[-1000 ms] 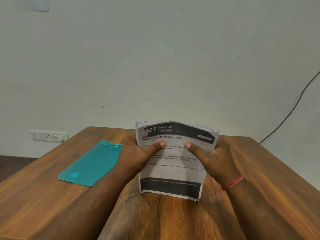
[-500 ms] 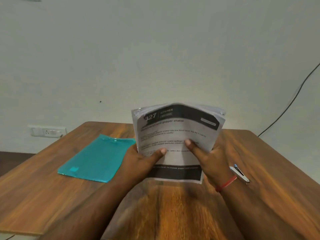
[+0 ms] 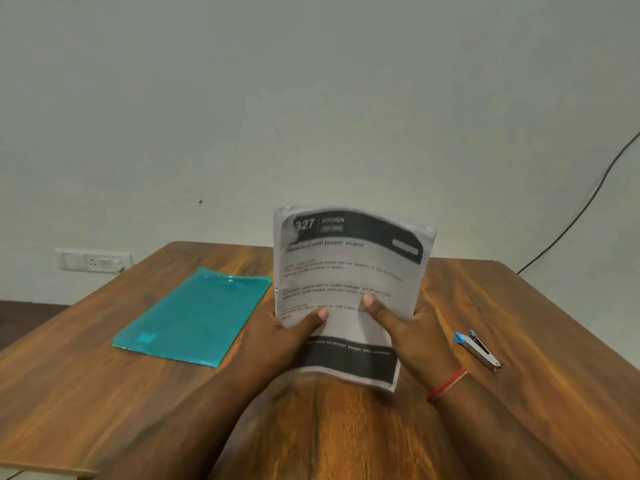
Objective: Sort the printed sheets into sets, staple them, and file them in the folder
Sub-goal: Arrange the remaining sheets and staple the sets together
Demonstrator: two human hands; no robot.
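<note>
**Head view.** I see the stack of printed sheets (image 3: 349, 271) held upright over the middle of the table (image 3: 104, 410), toward its far edge. The top page, headed "327 KITCHEN", bows at its upper edge. I cannot tell whether the stack's lower edge touches the wood.

- **Hands:** The left hand (image 3: 277, 337) grasps the stack's left edge and the right hand (image 3: 412, 337) grasps its right edge. Each thumb is pressed on the front page, with the other fingers hidden behind the paper. A red thread (image 3: 446, 386) circles the right wrist.
- **Left half:** The teal folder (image 3: 194, 317) lies flat and closed. Its far right corner is just beside the stack, and its near edge is well short of the table's near edge. Bare wood shows between the folder and the table's left edge.
- **Right half:** The stapler (image 3: 479, 349) lies flat near the right edge, just beyond the right wrist and apart from it. Bare wood runs from it to the far right corner.
- **Beyond the far edge:** There is a plain wall, with a socket (image 3: 93, 261) off the far left corner and a cable (image 3: 581, 209) at the right.
</note>
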